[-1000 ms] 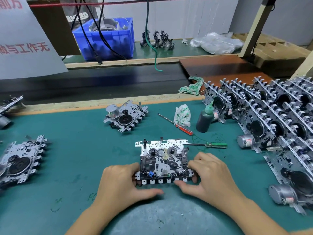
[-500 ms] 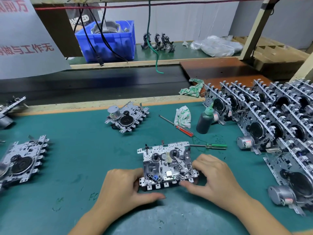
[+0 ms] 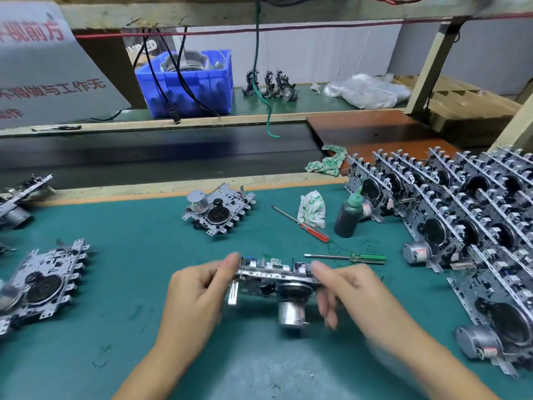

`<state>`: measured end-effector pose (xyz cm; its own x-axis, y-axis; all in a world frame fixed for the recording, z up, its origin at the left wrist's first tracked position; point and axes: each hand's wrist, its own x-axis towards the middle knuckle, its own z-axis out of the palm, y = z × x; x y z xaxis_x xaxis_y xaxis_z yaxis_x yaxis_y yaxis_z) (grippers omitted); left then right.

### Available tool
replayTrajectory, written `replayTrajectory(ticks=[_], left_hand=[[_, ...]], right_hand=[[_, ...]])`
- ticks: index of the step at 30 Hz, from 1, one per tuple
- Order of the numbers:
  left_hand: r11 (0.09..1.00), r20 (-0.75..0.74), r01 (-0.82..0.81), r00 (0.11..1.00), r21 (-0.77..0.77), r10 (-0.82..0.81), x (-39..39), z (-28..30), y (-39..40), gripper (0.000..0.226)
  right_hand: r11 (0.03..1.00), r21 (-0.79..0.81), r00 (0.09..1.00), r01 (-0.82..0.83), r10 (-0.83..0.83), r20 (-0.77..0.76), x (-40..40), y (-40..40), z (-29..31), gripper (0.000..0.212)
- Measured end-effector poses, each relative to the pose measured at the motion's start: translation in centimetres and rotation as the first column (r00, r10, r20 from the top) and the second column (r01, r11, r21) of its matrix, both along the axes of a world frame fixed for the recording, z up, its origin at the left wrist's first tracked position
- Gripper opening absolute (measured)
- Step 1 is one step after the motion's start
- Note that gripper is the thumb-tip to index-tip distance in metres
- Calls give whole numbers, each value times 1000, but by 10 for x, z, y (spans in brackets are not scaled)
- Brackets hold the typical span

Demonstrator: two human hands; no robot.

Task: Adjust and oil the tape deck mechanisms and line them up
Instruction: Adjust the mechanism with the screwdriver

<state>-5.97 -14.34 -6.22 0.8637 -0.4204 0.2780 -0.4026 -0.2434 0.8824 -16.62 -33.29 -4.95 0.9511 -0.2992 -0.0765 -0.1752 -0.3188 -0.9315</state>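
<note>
Tape deck mechanism [image 3: 277, 280]: perforated metal plate, cylindrical motor | left hand [image 3: 196, 295], right hand [image 3: 354, 295] grips clamped on ends

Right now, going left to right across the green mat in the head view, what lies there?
Tape deck mechanism → left hand → held mechanism → right hand → green-handled screwdriver → motor of the lined-up mechanisms.

Bare left hand [image 3: 193, 295] and right hand [image 3: 353, 295], forearms uncovered to the frame edge; no sleeves, gloves or rings in sight
</note>
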Motion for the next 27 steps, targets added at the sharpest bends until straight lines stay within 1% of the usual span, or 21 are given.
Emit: replayTrajectory(ticks=[1, 3, 5, 7, 9, 10, 12, 13, 14, 15, 16, 17, 18, 19, 20, 21, 22, 23, 24, 26, 27], left_hand=[[999, -29, -6, 1000, 41, 8, 4, 0, -2, 74], [992, -77, 17, 997, 126, -7, 7, -4, -4, 70], [993, -144, 32, 990, 114, -15, 4, -11, -4, 67], [994, -156, 18, 988, 104, -2, 2, -17, -2, 67], [992, -142, 15, 990, 126, 3, 0, -18, 2, 70], [985, -101, 4, 995, 172, 14, 0, -17, 4, 72], [935, 104, -110, 991, 337, 79, -1, -12, 7, 70], [897, 221, -193, 969, 397, 111, -1, -9, 7, 68], [873, 308, -259, 942, 413, 134, -1, -4, 8, 64], [874, 358, -289, 922, 390, 145, -1, 0, 7, 56], [897, 375, -275, 917, 345, 137, 1, 4, 6, 46], [930, 366, -220, 925, 295, 103, 2, 7, 4, 38], [958, 356, -143, 933, 249, 47, 3, 9, 2, 34], [975, 355, -64, 935, 213, -16, 3, 11, -1, 31], [982, 357, 8, 931, 188, -76, 2, 12, -4, 28], [982, 359, 73, 924, 175, -133, 0, 13, -8, 26], [977, 362, 125, 914, 173, -181, -1, 14, -12, 26], [971, 374, 161, 902, 175, -217, -2, 13, -15, 26], [967, 386, 185, 890, 178, -241, -3, 12, -18, 27], [962, 408, 201, 875, 184, -260, -3, 9, -23, 27], [962, 416, 197, 872, 187, -259, -2, 7, -24, 26]], right_hand=[[995, 92, 999, -29, 33, -39, 3, -2, 2, 64], [989, 132, 992, -67, 80, -96, 8, -6, 2, 63], [982, 167, 986, -83, 105, -127, 9, -8, 2, 57], [967, 234, 981, -106, 140, -135, 8, -8, 2, 53], [964, 239, 982, -115, 147, -119, 5, -6, 2, 52], [966, 235, 985, -109, 137, -107, 5, -6, 1, 53], [980, 175, 989, -93, 111, -99, 4, -4, 0, 57], [991, 100, 989, -85, 96, -109, 2, -4, -1, 63], [998, 6, 990, -70, 70, -126, 0, -4, -2, 71], [995, -92, 991, -37, 24, -133, -3, -5, -2, 77], [983, -183, 993, 20, -40, -110, -5, -6, -4, 80], [962, -255, 993, 93, -109, -52, -7, -7, -6, 78], [944, -287, 987, 162, -161, 28, -9, -7, -9, 71], [940, -267, 975, 213, -189, 114, -10, -6, -12, 60], [950, -205, 962, 237, -199, 187, -11, -5, -15, 48], [961, -147, 949, 234, -193, 249, -12, -3, -17, 37], [967, -125, 933, 223, -174, 314, -13, -1, -20, 29], [963, -155, 914, 219, -147, 378, -14, 0, -23, 24], [949, -219, 894, 225, -112, 434, -15, 1, -25, 22], [906, -340, 865, 252, -53, 499, -16, 3, -28, 20], [890, -368, 855, 271, -48, 516, -17, 3, -29, 20]])
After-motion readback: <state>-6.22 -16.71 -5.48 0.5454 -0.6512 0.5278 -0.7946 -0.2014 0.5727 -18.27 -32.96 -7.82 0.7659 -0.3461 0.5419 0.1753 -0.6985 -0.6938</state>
